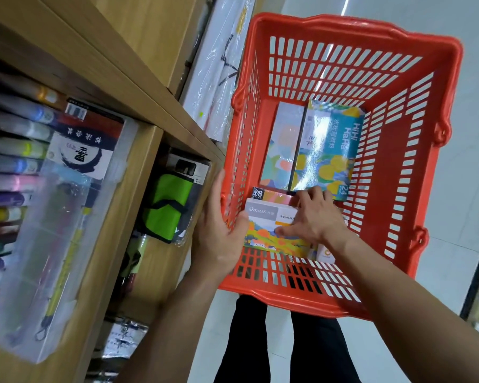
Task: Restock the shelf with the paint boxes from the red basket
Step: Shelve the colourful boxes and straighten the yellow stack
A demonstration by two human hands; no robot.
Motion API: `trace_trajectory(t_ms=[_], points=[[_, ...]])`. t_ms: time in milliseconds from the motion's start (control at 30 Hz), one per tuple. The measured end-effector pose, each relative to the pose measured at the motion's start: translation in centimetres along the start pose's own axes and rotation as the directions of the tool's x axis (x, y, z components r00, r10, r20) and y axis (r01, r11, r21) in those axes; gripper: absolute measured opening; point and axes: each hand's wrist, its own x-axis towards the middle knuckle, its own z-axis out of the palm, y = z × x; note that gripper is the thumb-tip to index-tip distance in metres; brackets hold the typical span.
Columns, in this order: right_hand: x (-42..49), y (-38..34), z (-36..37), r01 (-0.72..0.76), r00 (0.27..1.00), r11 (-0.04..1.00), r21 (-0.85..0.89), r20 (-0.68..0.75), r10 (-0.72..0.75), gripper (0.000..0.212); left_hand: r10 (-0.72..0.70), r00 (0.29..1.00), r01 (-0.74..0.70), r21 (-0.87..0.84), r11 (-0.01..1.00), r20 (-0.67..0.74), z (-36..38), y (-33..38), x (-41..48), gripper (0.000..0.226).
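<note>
The red basket (398, 111) sits in front of me beside the wooden shelf (138, 87). Inside it lie several paint boxes: a tall blue-and-yellow box (329, 150), a pale pastel box (282, 145), and a near box with a colourful landscape print (271, 233). My left hand (219, 233) holds the basket's left wall near its front corner, thumb inside against the landscape box. My right hand (310, 217) is down in the basket, fingers spread over the top of that landscape box and a striped box (274, 196) behind it.
The shelf holds a clear case of paint tubes (17, 172), a calligraphy set box (89, 145) and a green-and-black pouch (169, 205). Wrapped canvases (219, 64) lean behind the basket. My dark-trousered legs (260, 341) stand on the pale floor below.
</note>
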Motion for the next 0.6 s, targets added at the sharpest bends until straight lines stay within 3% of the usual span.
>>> trace_trajectory(t_ms=[267,400,533,600], points=[[-0.9,-0.3,1.5,0.037,0.999,0.988,-0.15,-0.018,-0.04,0.108,0.003,1.0,-0.003,-0.005,1.0,0.005,0.0,-0.1,0.0,0.072],[-0.3,-0.4,-0.1,0.054,0.998,0.986,-0.155,0.051,-0.046,0.107,0.005,1.0,-0.005,-0.018,1.0,0.016,0.0,-0.2,0.1,0.071],[-0.5,-0.2,-1.5,0.051,0.985,0.998,-0.032,0.168,-0.045,0.087,0.016,0.999,-0.014,-0.049,0.999,0.035,-0.1,-0.2,0.1,0.071],[-1.6,-0.3,-2.5,0.062,0.989,0.998,0.001,0.133,-0.062,0.074,0.011,0.998,-0.008,-0.053,0.999,0.056,-0.4,0.0,0.1,0.072]])
